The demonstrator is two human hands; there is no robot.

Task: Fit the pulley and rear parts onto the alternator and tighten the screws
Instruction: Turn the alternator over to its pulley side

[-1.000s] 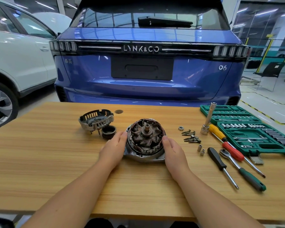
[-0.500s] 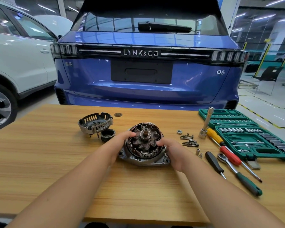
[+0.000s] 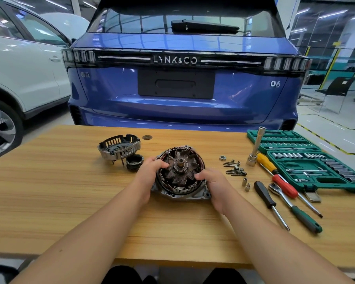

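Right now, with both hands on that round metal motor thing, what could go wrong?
The left hand and right hand curl their fingers over the alternator rim onto exposed copper windings, which might get nicked. If it is lifted and slips, it could drop onto the table. A sideways swing could scatter the loose screws nearby.

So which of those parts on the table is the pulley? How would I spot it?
Start at the alternator that both hands hold mid-table. Just to its left, in front of the slotted metal rear cover, sits the pulley. It is the small black cup-shaped piece with grooves round its side, unlike the larger silver cover.
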